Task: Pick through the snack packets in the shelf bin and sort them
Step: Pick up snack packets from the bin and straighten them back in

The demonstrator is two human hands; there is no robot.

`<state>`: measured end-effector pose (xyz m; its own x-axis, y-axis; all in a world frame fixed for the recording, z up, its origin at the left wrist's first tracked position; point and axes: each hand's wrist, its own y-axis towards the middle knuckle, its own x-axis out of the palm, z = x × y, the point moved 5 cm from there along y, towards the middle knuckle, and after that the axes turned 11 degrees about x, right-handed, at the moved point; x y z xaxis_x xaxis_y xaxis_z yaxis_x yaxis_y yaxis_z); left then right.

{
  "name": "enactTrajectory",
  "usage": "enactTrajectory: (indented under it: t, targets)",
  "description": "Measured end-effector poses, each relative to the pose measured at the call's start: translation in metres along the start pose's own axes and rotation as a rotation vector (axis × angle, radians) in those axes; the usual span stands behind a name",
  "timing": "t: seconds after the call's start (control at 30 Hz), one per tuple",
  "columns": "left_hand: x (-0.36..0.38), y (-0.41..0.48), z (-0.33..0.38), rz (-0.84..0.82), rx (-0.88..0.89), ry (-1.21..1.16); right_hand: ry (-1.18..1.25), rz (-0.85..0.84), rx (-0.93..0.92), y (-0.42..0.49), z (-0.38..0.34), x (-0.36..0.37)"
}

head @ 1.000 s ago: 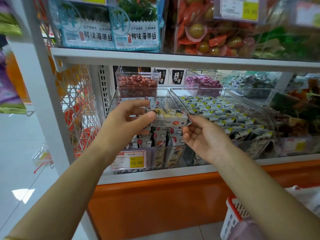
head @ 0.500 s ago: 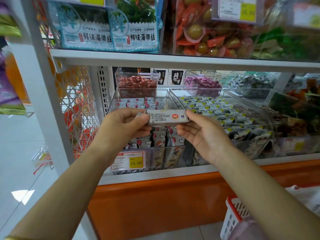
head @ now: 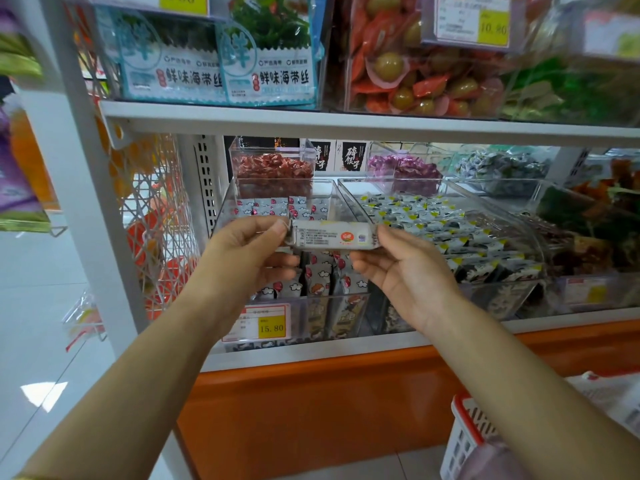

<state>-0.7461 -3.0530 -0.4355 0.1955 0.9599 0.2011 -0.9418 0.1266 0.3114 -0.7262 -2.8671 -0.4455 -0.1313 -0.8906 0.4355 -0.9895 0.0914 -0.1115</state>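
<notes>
**Both hands hold one snack packet in front of a shelf bin**

While the head camera looks forward and down at a shop shelf, two bare forearms reach up from the bottom corners of the frame and meet at its centre. A small white packet (head: 331, 234) is held level between them, its printed back facing the camera, with fine text and a round red mark. The left hand (head: 247, 252) pinches the packet's left end between thumb and fingertips. The right hand (head: 403, 268) grips the right end, thumb on top and fingers curled underneath. The packet is raised in front of the bin, clear of the packets inside it.

Directly behind the hands, at centre frame, sits a clear bin (head: 277, 202) holding more small white packets with red marks and cloud shapes. A yellow price tag (head: 272, 327) reading 15.80 is fixed to its front, just below the left hand. Just right of it, a second clear bin (head: 485, 220) holds rows of small black, white and yellow packets. Behind the first bin, a smaller clear box (head: 272, 168) holds red wrapped sweets.

Along the top of the frame, the upper shelf (head: 346, 124) carries blue seaweed packs (head: 221, 64) at upper left and orange wrapped snacks at upper right. A red and white basket (head: 467, 438) shows at the lower right, below the right forearm.
</notes>
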Motion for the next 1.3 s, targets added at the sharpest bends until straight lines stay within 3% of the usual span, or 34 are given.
enactTrajectory:
  t: [0.1, 0.2, 0.33, 0.47, 0.67, 0.9, 1.1, 1.3]
  targets:
    - [0.004, -0.001, -0.002, -0.022, -0.131, -0.178, -0.166, -0.035, -0.089, -0.002, -0.004, 0.002]
    - [0.004, -0.002, -0.006, -0.045, -0.144, -0.077, -0.232, -0.045, -0.136, -0.001, -0.003, 0.005]
    - [0.005, -0.003, -0.004, -0.057, -0.066, -0.015, -0.097, -0.009, -0.067, 0.003, 0.0, 0.002]
    - [0.011, -0.004, -0.002, -0.12, -0.036, -0.017, -0.211, 0.027, -0.111, 0.003, -0.001, 0.0]
    - [0.008, -0.002, -0.006, -0.083, -0.007, 0.082, -0.344, 0.013, -0.129, 0.001, -0.001, 0.004]
    - [0.015, -0.005, -0.004, -0.202, 0.055, 0.313, -0.521, 0.163, -0.236, 0.002, -0.004, -0.002]
    - [0.012, -0.003, -0.007, -0.112, 0.006, 0.25, -0.574, 0.025, -0.203, 0.002, 0.0, 0.004]
    - [0.009, -0.002, -0.008, -0.117, -0.015, 0.299, -0.73, 0.057, -0.39, -0.004, -0.006, 0.008]
